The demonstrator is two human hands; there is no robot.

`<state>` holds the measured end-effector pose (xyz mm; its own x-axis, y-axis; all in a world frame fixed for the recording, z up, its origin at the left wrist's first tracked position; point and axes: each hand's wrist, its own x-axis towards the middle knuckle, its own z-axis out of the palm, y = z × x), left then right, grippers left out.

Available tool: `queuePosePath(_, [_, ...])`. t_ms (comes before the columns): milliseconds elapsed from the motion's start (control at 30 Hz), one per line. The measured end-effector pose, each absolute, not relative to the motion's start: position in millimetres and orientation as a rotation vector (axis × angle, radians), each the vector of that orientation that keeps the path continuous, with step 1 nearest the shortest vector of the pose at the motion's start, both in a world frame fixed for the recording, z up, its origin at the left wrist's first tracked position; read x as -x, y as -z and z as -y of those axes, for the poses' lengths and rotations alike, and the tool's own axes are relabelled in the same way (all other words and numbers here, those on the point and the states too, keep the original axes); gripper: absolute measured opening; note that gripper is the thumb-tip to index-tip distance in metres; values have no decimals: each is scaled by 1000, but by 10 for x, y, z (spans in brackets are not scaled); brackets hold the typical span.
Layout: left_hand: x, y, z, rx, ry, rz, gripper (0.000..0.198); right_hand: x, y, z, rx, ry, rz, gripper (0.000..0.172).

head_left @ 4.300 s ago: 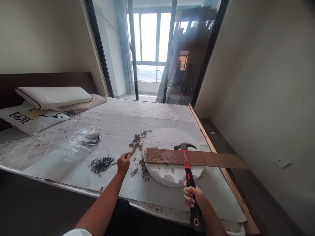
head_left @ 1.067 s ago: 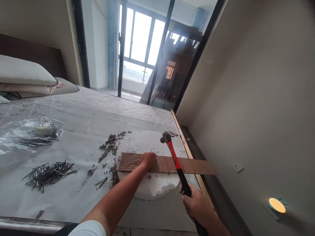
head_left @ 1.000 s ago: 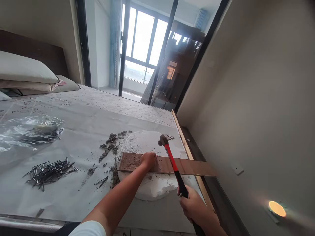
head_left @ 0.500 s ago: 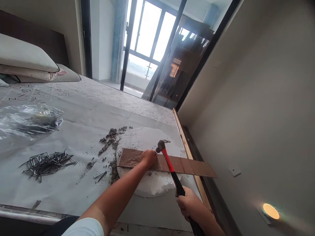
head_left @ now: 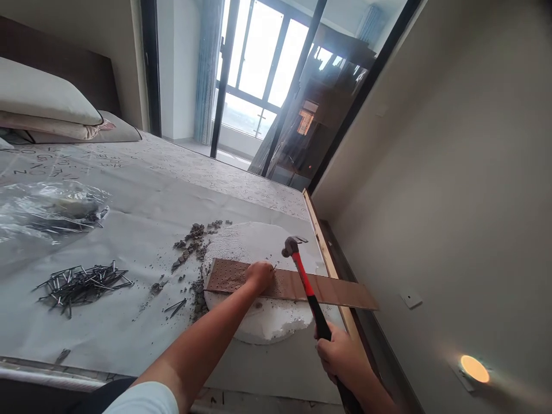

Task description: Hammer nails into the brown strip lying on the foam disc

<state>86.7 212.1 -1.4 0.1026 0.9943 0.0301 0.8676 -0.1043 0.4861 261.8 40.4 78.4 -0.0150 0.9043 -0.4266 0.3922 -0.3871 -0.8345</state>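
Note:
In my right hand (head_left: 340, 353) is a claw hammer (head_left: 306, 282) with a red and black handle, its head raised just right of my left hand. My left hand (head_left: 260, 277) is closed in a pinch on a nail (head_left: 273, 268), whose top end shows beside the fingers, over a long brown board (head_left: 330, 289). Rows of small holes mark the board's left part. Underneath lies a round white slab (head_left: 254, 238) with a crumbled surface. The nail's lower end is hidden by my hand.
A pile of nails (head_left: 84, 284) and a few loose nails (head_left: 176, 307) lie to the left. Grey crumbs (head_left: 192, 241) edge the slab. A clear plastic bag (head_left: 52, 210) sits farther left. A wooden rail (head_left: 321, 236) runs along the right edge beside the wall.
The hammer and my right hand have moved right, taking the hammer head away from the nail. My left hand stays in place on the board.

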Motion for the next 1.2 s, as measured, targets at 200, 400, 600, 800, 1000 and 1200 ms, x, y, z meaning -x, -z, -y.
queuePosePath(200, [-863,13,-2125,-2089,-468,-1842,34,-2615,-759,-425,1786,-1410,1342,14])
queuePosePath(400, [-876,84,-2158,-2092,-497,-1828,32,-2616,-728,-402,1781,-1328,1357,11])
queuePosePath(600, [-780,35,-2158,-2001,-718,-1693,28,-2593,-618,-407,1767,-1419,1355,12])
queuePosePath(800, [-566,-12,-2209,-1515,-1077,-1472,39,-2591,-664,-428,1739,-1370,1373,10])
queuePosePath(1000, [-563,60,-2291,-1244,-1190,-1406,32,-2546,-708,-387,1783,-1315,1407,11])
queuePosePath(1200, [-576,114,-2315,-1206,-1241,-1411,28,-2416,-422,-344,1826,-1443,1343,12])
